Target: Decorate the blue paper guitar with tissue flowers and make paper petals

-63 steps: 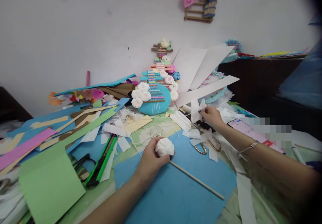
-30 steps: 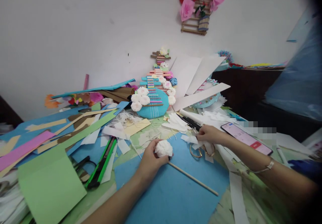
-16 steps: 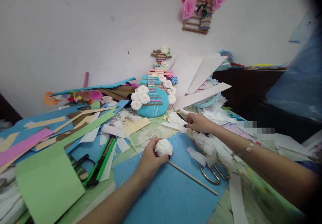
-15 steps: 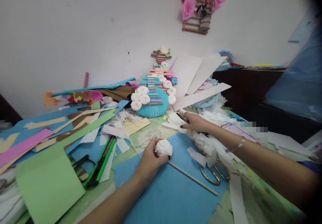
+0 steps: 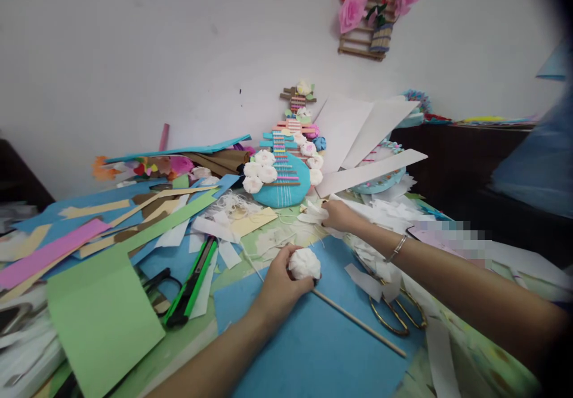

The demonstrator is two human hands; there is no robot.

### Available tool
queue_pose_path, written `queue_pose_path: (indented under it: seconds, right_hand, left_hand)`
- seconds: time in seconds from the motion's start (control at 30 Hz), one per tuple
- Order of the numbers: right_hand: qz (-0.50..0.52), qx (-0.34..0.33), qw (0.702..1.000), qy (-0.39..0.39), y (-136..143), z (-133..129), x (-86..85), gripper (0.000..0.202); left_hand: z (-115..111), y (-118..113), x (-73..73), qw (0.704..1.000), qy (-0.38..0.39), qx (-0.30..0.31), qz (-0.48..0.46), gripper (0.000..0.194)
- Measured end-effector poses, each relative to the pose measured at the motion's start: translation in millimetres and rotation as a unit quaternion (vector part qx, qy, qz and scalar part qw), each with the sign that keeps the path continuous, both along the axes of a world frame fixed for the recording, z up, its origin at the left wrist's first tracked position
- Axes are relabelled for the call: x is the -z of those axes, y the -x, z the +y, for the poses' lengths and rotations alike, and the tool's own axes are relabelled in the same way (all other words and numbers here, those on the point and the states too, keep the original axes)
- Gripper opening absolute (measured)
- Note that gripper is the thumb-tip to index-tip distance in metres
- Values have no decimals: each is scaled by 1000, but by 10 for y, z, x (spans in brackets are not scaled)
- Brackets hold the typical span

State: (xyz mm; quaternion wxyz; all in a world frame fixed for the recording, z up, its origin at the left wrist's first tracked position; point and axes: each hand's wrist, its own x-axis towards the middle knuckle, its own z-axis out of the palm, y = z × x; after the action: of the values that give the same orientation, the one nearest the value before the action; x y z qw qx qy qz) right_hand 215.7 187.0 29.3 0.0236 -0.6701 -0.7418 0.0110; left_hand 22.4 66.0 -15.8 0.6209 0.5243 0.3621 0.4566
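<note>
A white paper flower [image 5: 305,264] sits within the curled fingers of my left hand [image 5: 283,284], above a blue sheet [image 5: 286,338]. From beneath that hand a thin wooden stick [image 5: 360,323] slants down to the right; where it meets the flower is hidden. Farther back, my right hand [image 5: 339,216] reaches into white paper pieces [image 5: 312,214] with its fingers bent together. What those fingers pinch, if anything, is hidden. Gold-handled scissors [image 5: 396,314] lie to the right of the stick, their blades partly under paper scraps.
A green utility knife [image 5: 191,281] and a light green card [image 5: 105,323] lie at left, near coloured paper strips [image 5: 54,258]. A decorated blue disc with white flowers [image 5: 282,180] leans at the wall. White sheets [image 5: 342,129] stand behind, and a phone [image 5: 447,240] rests at right.
The view has swung slightly left, shifting everything rightward. My right hand has drawn its fingers in at the white paper pieces; a dark, slender object beside them is now out of sight.
</note>
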Motion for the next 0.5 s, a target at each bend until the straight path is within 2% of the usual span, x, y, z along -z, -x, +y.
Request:
queue_pose_path:
  seconds: [0.13, 0.27, 0.33, 0.5]
  right_hand:
    - [52, 6, 999, 1, 60, 18, -163, 23]
    - [124, 10, 992, -16, 213, 105, -370, 36]
    - [153, -8, 988, -14, 305, 132, -439, 39]
    - [179, -78, 981, 21, 372, 99, -443, 35]
  left_hand:
    - [2, 1, 8, 1000, 0, 1, -9, 48]
    - [6, -4, 11, 1000, -4, 3, 0, 48]
    - [8, -9, 17, 1000, -8, 5, 5, 48]
    - [-3, -10, 29, 1000, -11, 7, 3, 47]
